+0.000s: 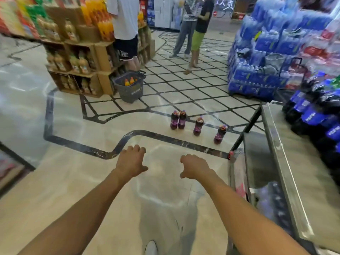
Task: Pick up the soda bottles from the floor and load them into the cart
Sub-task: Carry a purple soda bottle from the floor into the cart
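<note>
Several dark purple soda bottles stand upright on the tiled floor ahead: a touching pair (178,120), a single one (198,126) and another (220,134) close to the cart. The metal cart (276,144) runs along the right side, with dark bottles lying low inside it. My left hand (131,160) and my right hand (193,166) reach forward over the floor, palms down, fingers loosely curled, holding nothing. Both hands are well short of the bottles.
A grey shopping basket (130,88) with orange bottles stands beside a cardboard drinks display (77,57). Three people stand further back. Blue packs of water (266,52) and dark cola bottles (312,115) pile up on the right.
</note>
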Available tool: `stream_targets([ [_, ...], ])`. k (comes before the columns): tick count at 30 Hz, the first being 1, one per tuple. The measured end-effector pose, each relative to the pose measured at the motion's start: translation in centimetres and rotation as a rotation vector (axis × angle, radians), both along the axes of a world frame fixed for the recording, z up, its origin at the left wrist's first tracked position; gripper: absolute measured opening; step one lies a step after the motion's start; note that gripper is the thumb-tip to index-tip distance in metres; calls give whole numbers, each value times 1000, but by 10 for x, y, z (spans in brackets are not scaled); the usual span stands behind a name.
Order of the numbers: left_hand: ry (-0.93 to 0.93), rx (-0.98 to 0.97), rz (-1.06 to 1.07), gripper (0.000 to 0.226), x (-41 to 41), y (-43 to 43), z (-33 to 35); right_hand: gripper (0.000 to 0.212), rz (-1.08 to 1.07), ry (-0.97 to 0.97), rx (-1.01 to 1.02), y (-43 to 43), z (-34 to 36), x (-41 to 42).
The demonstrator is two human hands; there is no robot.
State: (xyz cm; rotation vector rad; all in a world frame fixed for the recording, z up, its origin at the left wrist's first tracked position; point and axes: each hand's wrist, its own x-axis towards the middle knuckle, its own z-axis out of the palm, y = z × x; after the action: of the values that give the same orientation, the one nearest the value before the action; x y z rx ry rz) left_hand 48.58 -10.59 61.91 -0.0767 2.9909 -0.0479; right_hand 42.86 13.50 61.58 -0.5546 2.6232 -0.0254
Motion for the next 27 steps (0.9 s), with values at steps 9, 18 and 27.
stream_targets([
  [9,-19,10,84,59,-74,-81,-9,58,54,-11,7,-91,-6,-86],
  [18,-33,-16,136,66,-167,-124,-29,63,131,-63,48,-140,-18,-186],
  [27,-46,-50,272,71,-242,-163,-22,62,228,-86,20,-178,-15,-304],
])
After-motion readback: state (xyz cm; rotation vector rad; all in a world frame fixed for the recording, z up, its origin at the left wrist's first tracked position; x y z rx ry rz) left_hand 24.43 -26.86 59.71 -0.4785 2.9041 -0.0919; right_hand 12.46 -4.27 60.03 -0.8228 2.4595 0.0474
